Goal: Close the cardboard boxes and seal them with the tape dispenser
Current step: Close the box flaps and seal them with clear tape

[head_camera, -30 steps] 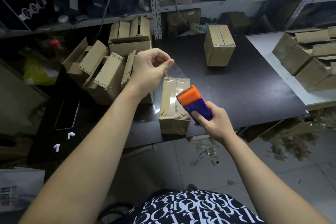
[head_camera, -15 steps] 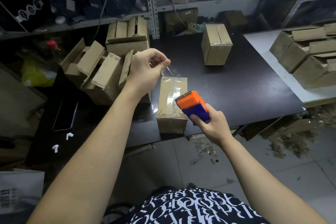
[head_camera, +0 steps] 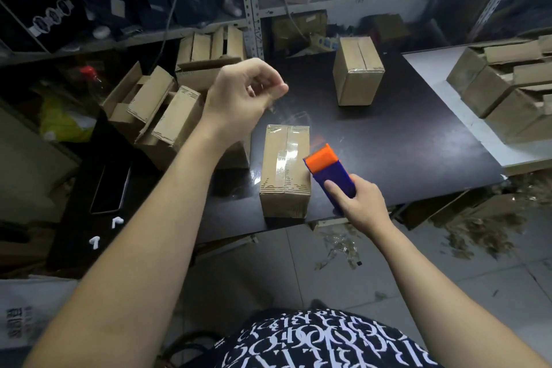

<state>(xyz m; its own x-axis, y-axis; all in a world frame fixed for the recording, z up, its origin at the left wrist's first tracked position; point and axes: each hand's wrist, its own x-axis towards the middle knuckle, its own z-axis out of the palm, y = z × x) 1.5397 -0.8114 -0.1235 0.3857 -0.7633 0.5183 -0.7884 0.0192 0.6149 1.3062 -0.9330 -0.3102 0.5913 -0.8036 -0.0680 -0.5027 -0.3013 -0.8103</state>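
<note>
A closed cardboard box (head_camera: 283, 170) stands near the front edge of the black table (head_camera: 403, 152), with clear tape along its top seam. My right hand (head_camera: 360, 206) grips the blue and orange tape dispenser (head_camera: 328, 170) just right of the box, its orange end close to the box's top edge. My left hand (head_camera: 242, 95) hovers above and behind the box, thumb and forefinger pinched together on a faint strip of clear tape (head_camera: 294, 116). A second taped box (head_camera: 358, 72) stands at the back of the table.
Several open boxes (head_camera: 161, 116) are piled at the table's left. More boxes (head_camera: 507, 84) lie on a white table at the right. A phone (head_camera: 110, 188) and two white earbuds (head_camera: 118, 221) lie on the left. Shelves run behind. Scraps litter the floor.
My left hand has lifted a little higher and further right above the box, still pinched. My right hand holds the dispenser beside the box, shifted slightly to the right.
</note>
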